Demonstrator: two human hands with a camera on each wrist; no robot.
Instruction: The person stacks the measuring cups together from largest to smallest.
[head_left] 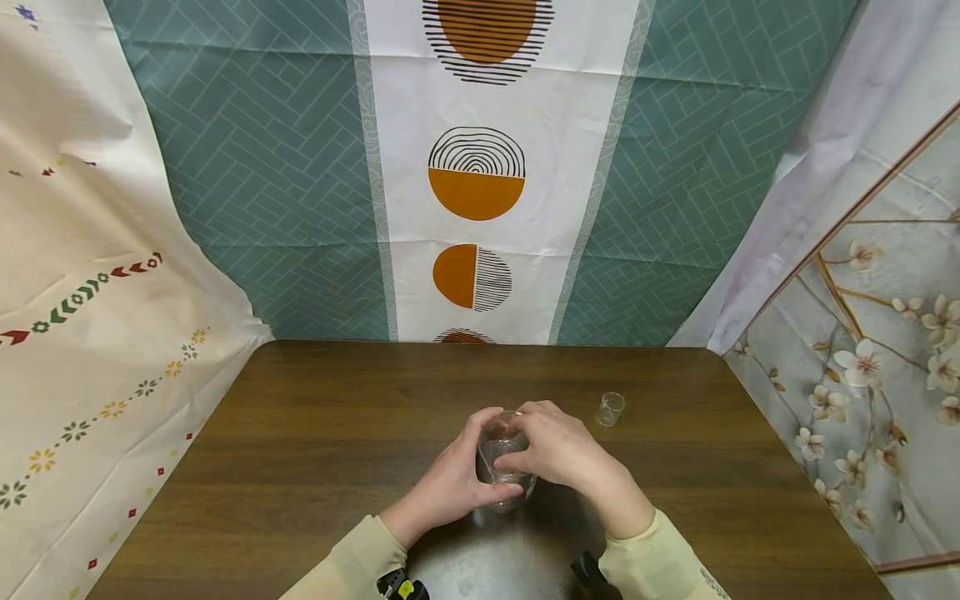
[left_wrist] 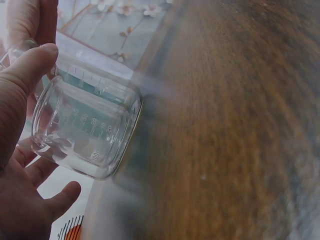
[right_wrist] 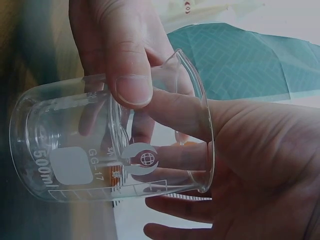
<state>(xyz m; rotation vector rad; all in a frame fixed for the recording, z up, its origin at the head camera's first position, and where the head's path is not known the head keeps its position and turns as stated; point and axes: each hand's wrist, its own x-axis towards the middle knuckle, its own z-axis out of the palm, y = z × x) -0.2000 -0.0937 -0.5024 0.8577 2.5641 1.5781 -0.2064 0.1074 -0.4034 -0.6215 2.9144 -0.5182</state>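
My left hand (head_left: 450, 479) grips a large glass beaker (right_wrist: 75, 175), marked 500ml, round its side with the thumb in front and fingers behind. Its base is low over the wooden table. A smaller glass beaker (left_wrist: 85, 122) with printed graduations stands inside it, close to the bottom. My right hand (head_left: 558, 442) reaches over the rim, thumb and forefinger inside the large beaker near the small beaker's rim. Whether they pinch that rim I cannot tell. Two other right fingers (right_wrist: 175, 207) stretch along the outside.
A tiny glass beaker (head_left: 611, 408) stands on the brown table (head_left: 337, 400), behind and right of my right hand. Patterned curtains (head_left: 285, 167) hang at the back and both sides.
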